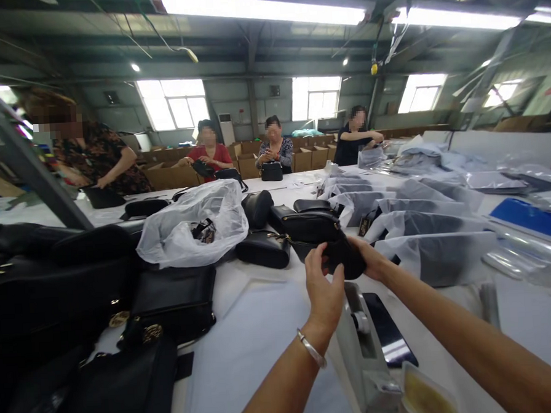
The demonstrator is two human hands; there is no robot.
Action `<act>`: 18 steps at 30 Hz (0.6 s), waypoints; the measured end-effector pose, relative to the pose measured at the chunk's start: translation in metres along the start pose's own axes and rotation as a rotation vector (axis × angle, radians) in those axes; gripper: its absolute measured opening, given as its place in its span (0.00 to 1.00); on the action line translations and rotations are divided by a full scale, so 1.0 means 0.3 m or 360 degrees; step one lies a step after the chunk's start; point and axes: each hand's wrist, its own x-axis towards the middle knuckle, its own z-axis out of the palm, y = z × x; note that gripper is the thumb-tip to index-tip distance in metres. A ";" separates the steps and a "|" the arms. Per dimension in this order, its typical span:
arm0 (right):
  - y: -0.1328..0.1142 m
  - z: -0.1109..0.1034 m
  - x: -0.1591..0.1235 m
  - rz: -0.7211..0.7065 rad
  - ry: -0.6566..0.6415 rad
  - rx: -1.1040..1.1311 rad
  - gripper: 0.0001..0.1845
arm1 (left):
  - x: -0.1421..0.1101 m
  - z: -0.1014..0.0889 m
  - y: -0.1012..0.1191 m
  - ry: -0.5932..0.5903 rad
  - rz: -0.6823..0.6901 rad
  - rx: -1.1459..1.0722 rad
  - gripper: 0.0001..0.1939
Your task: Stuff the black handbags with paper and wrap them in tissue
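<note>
A small black handbag [337, 257] with a gold zip is tilted in front of me, beside other black bags. My right hand [368, 258] grips its right end, with most fingers hidden behind it. At its near left side is my left hand [324, 287], fingers curved and thumb apart; whether the fingertips press on the bag cannot be made out. A silver bangle [311, 349] circles my left wrist. Below the hands stands a grey tape dispenser [372, 374], with a black phone [389, 330] lying along its right side.
Black bags [169, 301] crowd the left, near a white plastic bag [193, 226]. White sheets [250, 349] lie in front. Bags in translucent sleeves [437, 247] line the right, near a blue packet [532, 217]. A small yellowish tub [426, 396] sits low. Several co-workers are across the table.
</note>
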 end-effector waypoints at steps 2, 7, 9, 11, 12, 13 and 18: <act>-0.034 0.034 -0.084 0.0158 -0.0276 0.0201 0.18 | -0.072 -0.049 0.107 -0.0120 0.0342 0.0306 0.20; -0.005 0.162 -0.345 0.0323 -0.0596 0.0438 0.19 | -0.278 -0.309 0.288 0.0056 0.1206 0.1075 0.21; 0.045 0.228 -0.462 0.0443 -0.0685 0.0469 0.20 | -0.379 -0.419 0.308 0.0346 0.1406 0.1448 0.24; 0.109 0.290 -0.570 0.0513 -0.0777 0.0451 0.21 | -0.487 -0.502 0.302 0.0427 0.1355 0.1694 0.28; 0.146 0.316 -0.615 0.0516 -0.0804 0.0436 0.21 | -0.540 -0.530 0.294 0.0389 0.1293 0.1764 0.28; 0.184 0.338 -0.653 0.0507 -0.0816 0.0420 0.22 | -0.592 -0.551 0.284 0.0319 0.1236 0.1811 0.27; 0.358 0.370 -0.739 0.0487 -0.0717 0.0226 0.23 | -0.776 -0.594 0.265 -0.0155 0.0843 0.1714 0.24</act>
